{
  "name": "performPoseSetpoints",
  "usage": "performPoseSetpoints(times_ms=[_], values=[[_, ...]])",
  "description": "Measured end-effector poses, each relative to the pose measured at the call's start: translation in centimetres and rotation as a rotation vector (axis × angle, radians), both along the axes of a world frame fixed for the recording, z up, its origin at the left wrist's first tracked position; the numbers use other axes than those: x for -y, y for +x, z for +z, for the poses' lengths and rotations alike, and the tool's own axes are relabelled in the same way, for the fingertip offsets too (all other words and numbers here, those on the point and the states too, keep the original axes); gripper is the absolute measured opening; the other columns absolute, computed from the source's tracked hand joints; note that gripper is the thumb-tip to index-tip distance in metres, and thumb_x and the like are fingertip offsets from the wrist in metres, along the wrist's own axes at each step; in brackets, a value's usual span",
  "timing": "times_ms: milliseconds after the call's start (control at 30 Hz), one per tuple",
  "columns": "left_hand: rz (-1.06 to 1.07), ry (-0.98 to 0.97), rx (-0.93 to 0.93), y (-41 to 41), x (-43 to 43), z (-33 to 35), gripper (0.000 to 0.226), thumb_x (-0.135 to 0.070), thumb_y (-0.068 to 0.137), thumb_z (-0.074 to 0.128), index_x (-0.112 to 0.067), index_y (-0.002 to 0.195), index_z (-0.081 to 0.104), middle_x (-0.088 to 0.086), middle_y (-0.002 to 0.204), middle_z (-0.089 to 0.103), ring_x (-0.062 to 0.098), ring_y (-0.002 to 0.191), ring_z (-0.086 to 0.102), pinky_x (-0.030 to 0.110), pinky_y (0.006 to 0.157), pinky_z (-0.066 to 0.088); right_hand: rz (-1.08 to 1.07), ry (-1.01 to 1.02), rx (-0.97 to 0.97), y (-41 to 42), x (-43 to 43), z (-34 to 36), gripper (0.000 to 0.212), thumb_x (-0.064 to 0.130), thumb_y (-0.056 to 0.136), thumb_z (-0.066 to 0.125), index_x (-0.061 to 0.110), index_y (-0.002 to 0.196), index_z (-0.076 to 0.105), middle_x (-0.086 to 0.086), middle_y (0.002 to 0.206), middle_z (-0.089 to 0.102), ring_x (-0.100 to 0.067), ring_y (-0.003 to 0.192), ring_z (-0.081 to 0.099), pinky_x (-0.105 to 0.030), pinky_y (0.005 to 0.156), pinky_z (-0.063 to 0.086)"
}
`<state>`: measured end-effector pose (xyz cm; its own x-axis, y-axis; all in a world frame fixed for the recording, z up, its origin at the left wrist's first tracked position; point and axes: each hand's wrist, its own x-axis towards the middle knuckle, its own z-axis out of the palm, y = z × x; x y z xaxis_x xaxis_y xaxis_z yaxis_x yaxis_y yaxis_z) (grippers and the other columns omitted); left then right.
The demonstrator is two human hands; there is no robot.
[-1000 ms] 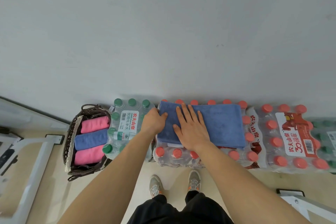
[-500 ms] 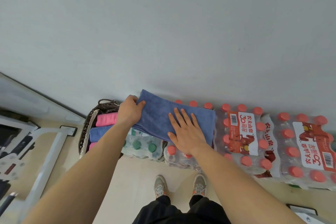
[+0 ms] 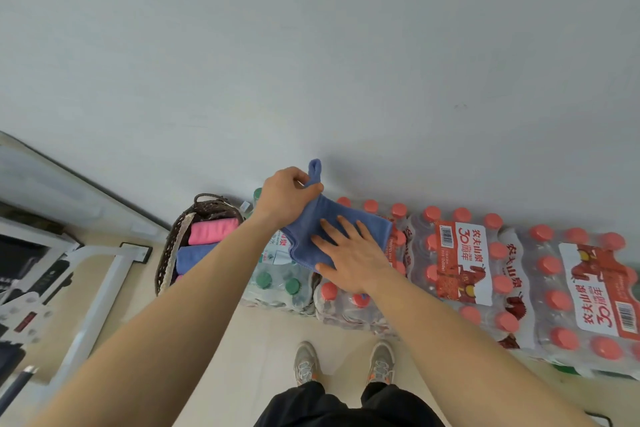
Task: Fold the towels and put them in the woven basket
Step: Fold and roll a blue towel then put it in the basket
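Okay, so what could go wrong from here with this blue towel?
1. The left hand grips only a bunched end of the blue towel, so the fold may land crooked.
2. The right hand presses it flat on bumpy bottle caps; the cloth could slide or wrinkle.
3. The woven basket already holds rolled towels, so the fit may be tight.

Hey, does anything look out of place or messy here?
Nothing spilled or damaged. The one oddity: the blue microfibre towel is being folded on shrink-wrapped packs of red-capped water bottles, not a table. The left hand grips its bunched end while the right hand presses it flat.
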<state>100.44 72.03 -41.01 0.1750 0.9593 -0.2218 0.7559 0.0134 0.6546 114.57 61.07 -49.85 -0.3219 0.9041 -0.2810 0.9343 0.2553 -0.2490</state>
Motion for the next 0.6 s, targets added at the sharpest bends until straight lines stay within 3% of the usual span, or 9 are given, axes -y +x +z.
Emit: performPoseSetpoints(times_ms=[133, 267, 433, 600], values=[[-0.090, -0.035, 0.021, 2.5, 1.8, -1.0, 0.019, -0.039, 0.085, 0.071, -0.020, 0.086, 0.066, -0.005, 0.073, 0.064, 0.008, 0.067, 0.058, 0.021, 0.058, 0.044, -0.083, 0.066, 0.023, 4.1, 1.8, 0.5, 0.058, 0.049, 0.095, 0.038, 0.027, 0.149, 0.039, -0.003, 0.160, 0.027, -0.030, 0.146, 0.023, -0.051, 0.118, 0.020], [-0.167, -0.061, -0.026, 4.6, 3.8, -2.4, 0.012, -0.034, 0.083, 0.072, -0.027, 0.077, 0.064, -0.007, 0.069, 0.064, 0.012, 0.069, 0.061, 0.028, 0.062, 0.050, -0.183, 0.097, 0.062, 7.8, 4.3, 0.3, 0.056, 0.044, 0.089, 0.038, 0.025, 0.141, 0.051, -0.004, 0.153, 0.042, -0.031, 0.138, 0.039, -0.052, 0.113, 0.032], [-0.204, -0.074, -0.093, 6.2, 6.1, -3.9, 0.017, -0.031, 0.085, 0.067, -0.026, 0.070, 0.062, -0.003, 0.058, 0.058, 0.017, 0.062, 0.059, 0.036, 0.061, 0.050, -0.230, 0.014, 0.054, 9.0, 6.0, 0.1, 0.061, 0.037, 0.094, 0.043, 0.031, 0.153, 0.030, 0.006, 0.163, 0.019, -0.023, 0.149, 0.019, -0.048, 0.119, 0.018], [-0.271, -0.039, -0.147, 7.7, 7.8, -4.4, 0.019, -0.031, 0.089, 0.063, -0.017, 0.077, 0.066, 0.007, 0.065, 0.065, 0.023, 0.065, 0.061, 0.040, 0.060, 0.048, -0.236, -0.033, 0.008, 9.1, 6.1, 0.1, 0.065, 0.038, 0.097, 0.042, 0.033, 0.156, 0.016, 0.010, 0.165, 0.007, -0.019, 0.151, 0.011, -0.044, 0.120, 0.016]])
